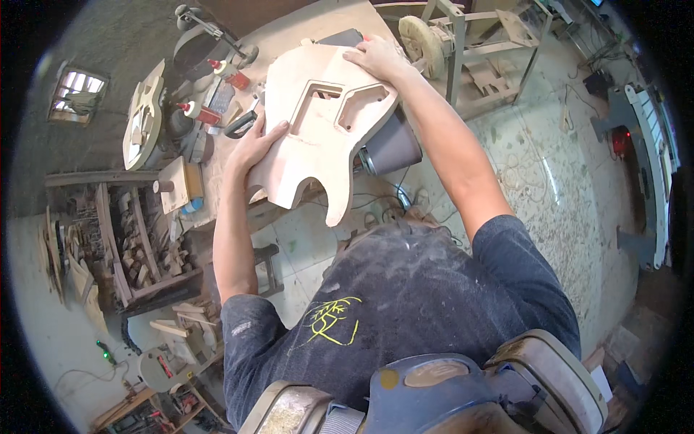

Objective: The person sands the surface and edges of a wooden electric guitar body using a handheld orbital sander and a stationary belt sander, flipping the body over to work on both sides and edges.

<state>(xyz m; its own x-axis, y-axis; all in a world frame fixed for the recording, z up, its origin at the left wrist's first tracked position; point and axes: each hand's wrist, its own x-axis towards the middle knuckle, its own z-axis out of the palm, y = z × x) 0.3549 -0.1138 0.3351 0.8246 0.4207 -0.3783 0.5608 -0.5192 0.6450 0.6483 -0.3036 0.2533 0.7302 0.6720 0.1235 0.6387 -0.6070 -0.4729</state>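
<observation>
A pale wooden electric guitar body (318, 155) with routed cavities is held over the front part of the workbench (296, 29), its two horns pointing toward me. My left hand (255, 147) grips its left edge, thumb on the upper face and the other fingers mostly hidden. At the far right end, my right hand (377, 59) is closed over the rim, with fingers on the top face. Beneath the body's right side, a grey cylindrical machine part (394, 141) shows in part.
Red glue bottles (231, 75) with white caps and a desk lamp (213, 29) stand on the bench's left. Another guitar body (144, 116) leans farther left. A metal frame with a round wheel (421, 47) stands back right. Wood offcuts (148, 264) fill a rack at left.
</observation>
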